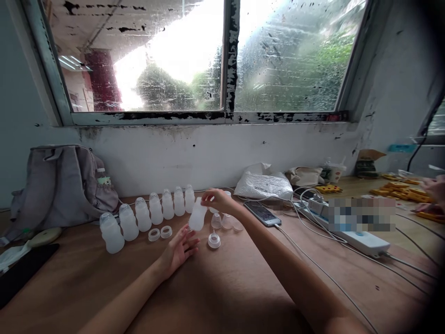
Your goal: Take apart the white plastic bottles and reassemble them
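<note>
My right hand [216,200] grips a frosted white baby bottle [197,217] at its upper end, holding it tilted over the table. Just below it, my left hand [180,248] is open, palm turned up and fingers apart, with the thumb side close to the bottle's base; whether they touch I cannot tell. To the left stands a slanting row of similar baby bottles [143,215] with clear tops. Two white collar rings [160,233] lie in front of that row. A nipple in its collar [214,240] sits right of my left hand, and clear domed caps [216,221] stand behind it.
A grey backpack [66,181] leans at the back left, near a black flat object [28,273]. On the right are a phone [262,212], a white power strip [361,241] with cables, plastic-wrapped packages [264,184] and yellow parts [396,190]. Another person's hand [434,188] shows at the right edge.
</note>
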{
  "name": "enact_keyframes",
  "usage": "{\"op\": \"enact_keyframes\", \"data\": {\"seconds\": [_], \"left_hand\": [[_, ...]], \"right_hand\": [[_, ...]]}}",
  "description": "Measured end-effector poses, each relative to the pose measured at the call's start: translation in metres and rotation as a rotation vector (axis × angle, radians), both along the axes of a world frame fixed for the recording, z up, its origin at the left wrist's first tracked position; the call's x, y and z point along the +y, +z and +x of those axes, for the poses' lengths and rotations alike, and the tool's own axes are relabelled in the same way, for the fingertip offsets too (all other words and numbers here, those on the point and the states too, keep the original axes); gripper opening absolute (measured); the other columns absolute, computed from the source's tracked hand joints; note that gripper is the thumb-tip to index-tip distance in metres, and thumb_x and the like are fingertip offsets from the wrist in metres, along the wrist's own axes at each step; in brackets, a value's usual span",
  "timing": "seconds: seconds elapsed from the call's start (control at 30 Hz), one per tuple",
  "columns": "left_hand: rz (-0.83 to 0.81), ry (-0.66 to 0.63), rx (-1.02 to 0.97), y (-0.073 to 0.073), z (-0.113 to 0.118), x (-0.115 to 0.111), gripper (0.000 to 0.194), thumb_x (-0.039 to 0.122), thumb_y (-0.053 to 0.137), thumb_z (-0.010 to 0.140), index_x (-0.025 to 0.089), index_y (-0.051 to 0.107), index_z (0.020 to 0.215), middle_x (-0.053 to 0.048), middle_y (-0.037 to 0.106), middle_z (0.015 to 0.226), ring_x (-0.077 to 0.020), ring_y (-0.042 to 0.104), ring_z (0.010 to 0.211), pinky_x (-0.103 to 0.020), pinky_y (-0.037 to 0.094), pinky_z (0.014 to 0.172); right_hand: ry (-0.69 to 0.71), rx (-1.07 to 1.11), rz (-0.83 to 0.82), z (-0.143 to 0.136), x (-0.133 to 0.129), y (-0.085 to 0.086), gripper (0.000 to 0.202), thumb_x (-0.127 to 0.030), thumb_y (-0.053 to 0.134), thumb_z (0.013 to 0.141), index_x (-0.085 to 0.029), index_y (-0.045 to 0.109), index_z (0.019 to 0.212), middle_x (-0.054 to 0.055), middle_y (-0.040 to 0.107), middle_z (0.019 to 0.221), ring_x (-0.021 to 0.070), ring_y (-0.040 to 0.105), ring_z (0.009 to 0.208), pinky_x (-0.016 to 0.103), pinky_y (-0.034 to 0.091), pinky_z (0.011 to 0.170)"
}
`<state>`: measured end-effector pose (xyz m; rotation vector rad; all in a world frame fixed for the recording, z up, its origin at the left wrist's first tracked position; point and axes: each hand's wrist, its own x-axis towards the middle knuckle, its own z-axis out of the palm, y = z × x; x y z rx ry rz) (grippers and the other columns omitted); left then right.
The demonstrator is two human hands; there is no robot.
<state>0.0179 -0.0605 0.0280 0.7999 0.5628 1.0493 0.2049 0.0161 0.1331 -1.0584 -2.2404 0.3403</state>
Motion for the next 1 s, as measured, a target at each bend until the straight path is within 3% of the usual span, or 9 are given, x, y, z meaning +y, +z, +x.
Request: {"op": "enact_keyframes", "data": {"seconds": [0.1, 0.2, 0.4, 0.63, 0.73, 0.87, 1.0], "left_hand": [[-0.057, 0.007, -0.015, -0.004, -0.001, 0.004, 0.049, 0.035, 0.052, 0.077, 0.023, 0.035, 0.121, -0.01, 0.046, 0.118, -0.0217, 0.052, 0.099, -0.034, 0.041, 0.081], [-0.057, 0.007, -0.022, -0.006, -0.002, 0.005, 0.049, 0.033, 0.053, 0.077, 0.023, 0.035, 0.121, -0.01, 0.045, 0.118, -0.022, 0.052, 0.1, -0.035, 0.041, 0.082], [-0.052, 0.006, -0.007, -0.002, 0.0, 0.003, 0.045, 0.033, 0.051, 0.078, 0.022, 0.037, 0.12, -0.011, 0.045, 0.119, -0.0223, 0.053, 0.098, -0.036, 0.042, 0.083], [-0.004, 0.024, 0.106, -0.002, 0.001, 0.003, 0.043, 0.037, 0.051, 0.077, 0.02, 0.043, 0.115, -0.011, 0.044, 0.12, -0.0217, 0.052, 0.099, -0.034, 0.044, 0.08], [0.145, 0.086, 0.334, -0.006, 0.008, 0.008, 0.043, 0.036, 0.056, 0.072, 0.019, 0.047, 0.111, -0.011, 0.05, 0.112, -0.0213, 0.054, 0.093, -0.033, 0.044, 0.076], [0.572, 0.253, 0.819, -0.011, 0.025, 0.017, 0.042, 0.039, 0.058, 0.068, 0.016, 0.053, 0.102, -0.009, 0.058, 0.093, -0.0215, 0.054, 0.086, -0.034, 0.043, 0.075], [0.918, 0.301, 1.177, -0.012, 0.045, 0.023, 0.048, 0.044, 0.06, 0.064, 0.019, 0.054, 0.104, -0.007, 0.057, 0.095, -0.0236, 0.049, 0.091, -0.037, 0.037, 0.083]], "right_hand": [[-0.166, -0.018, 0.179, 0.003, 0.017, 0.004, 0.007, -0.022, 0.056, 0.074, -0.015, 0.06, 0.074, 0.004, 0.055, 0.083, 0.0101, 0.051, 0.065, 0.022, 0.038, 0.064], [-0.239, -0.162, 0.27, 0.002, 0.042, 0.0, 0.01, -0.02, 0.051, 0.079, -0.015, 0.059, 0.082, 0.006, 0.052, 0.092, 0.0112, 0.05, 0.07, 0.023, 0.037, 0.067], [-0.231, -0.32, 0.229, -0.003, 0.08, -0.019, 0.01, -0.018, 0.051, 0.078, -0.013, 0.06, 0.081, 0.009, 0.054, 0.091, 0.0141, 0.052, 0.075, 0.022, 0.035, 0.065], [-0.234, -0.455, 0.169, -0.001, 0.091, -0.027, 0.009, -0.017, 0.053, 0.076, -0.014, 0.06, 0.081, 0.009, 0.057, 0.092, 0.0164, 0.055, 0.078, 0.022, 0.035, 0.066], [-0.228, -0.488, 0.162, 0.0, 0.094, -0.026, 0.009, -0.017, 0.054, 0.075, -0.015, 0.061, 0.081, 0.008, 0.059, 0.09, 0.0168, 0.055, 0.079, 0.022, 0.035, 0.065], [-0.205, -0.493, 0.183, -0.001, 0.097, -0.027, 0.008, -0.018, 0.056, 0.074, -0.015, 0.061, 0.08, 0.006, 0.06, 0.088, 0.0147, 0.056, 0.077, 0.019, 0.035, 0.064], [-0.205, -0.472, 0.231, 0.0, 0.093, -0.032, 0.009, -0.017, 0.053, 0.076, -0.016, 0.061, 0.081, 0.005, 0.061, 0.088, 0.0134, 0.056, 0.075, 0.019, 0.036, 0.064]]}}
